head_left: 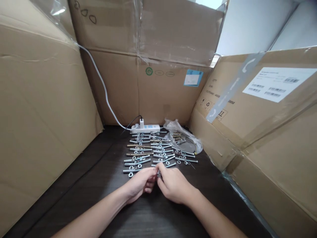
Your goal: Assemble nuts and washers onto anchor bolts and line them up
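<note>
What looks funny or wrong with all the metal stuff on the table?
Two brownish bolts in the left column look odd, because the silvery bolts around them are shiny. I can't tell whether the brown is rust or just their colour. Nothing looks spilled.

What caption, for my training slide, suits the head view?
Left hand and right hand meet over a dark table, before rows of metal bolts and a power strip.
</note>
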Tool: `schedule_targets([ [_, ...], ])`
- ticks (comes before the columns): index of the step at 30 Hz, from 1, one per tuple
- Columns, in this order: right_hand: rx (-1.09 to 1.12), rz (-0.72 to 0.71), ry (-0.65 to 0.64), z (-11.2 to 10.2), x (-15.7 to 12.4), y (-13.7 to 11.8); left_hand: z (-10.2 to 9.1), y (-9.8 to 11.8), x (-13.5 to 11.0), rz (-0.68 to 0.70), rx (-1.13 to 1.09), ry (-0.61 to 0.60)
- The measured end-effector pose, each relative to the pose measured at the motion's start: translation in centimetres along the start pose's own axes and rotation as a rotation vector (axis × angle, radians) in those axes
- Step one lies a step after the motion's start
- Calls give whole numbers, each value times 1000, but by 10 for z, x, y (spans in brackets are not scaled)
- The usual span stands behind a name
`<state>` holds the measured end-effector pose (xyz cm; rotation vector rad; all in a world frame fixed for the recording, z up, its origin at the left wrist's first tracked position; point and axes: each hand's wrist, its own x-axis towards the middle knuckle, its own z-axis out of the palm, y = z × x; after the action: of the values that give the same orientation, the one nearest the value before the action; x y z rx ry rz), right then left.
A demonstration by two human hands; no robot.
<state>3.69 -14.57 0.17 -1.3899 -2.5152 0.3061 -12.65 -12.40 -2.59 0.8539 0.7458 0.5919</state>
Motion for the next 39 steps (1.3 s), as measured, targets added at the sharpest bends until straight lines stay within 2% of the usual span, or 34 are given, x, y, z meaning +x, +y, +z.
schedule_targets([
  [4, 6, 12, -10, 2, 1, -2, 4, -2, 2, 2, 111, 23],
  [7, 15, 12, 2, 4, 1, -1, 5, -7, 6, 58, 235, 73],
  [11, 16, -10, 19, 0, 0, -1, 4, -6, 7, 249, 470, 98],
  [14, -14, 30, 39, -11, -4, 7, 1, 0, 5, 401, 621, 102],
  [18, 10, 187, 91, -27, -19, 44, 0, 5, 5, 452, 789, 144],
  [21, 49, 347, 157, -30, -35, 83, 10, 5, 13, 503, 967, 145],
  [24, 165, 343, 171, -24, -46, 110, 29, 7, 30, 623, 1184, 140],
  [28, 279, 295, 190, -17, -48, 122, 52, 7, 57, 568, 1516, 163],
  [32, 238, 323, 202, -14, -45, 126, 60, 5, 78, 567, 1791, 199],
  [35, 232, 344, 204, -12, -45, 132, 60, 4, 87, 606, 1887, 214],
  [39, 250, 344, 228, -10, -44, 136, 57, 3, 94, 629, 1912, 210],
])
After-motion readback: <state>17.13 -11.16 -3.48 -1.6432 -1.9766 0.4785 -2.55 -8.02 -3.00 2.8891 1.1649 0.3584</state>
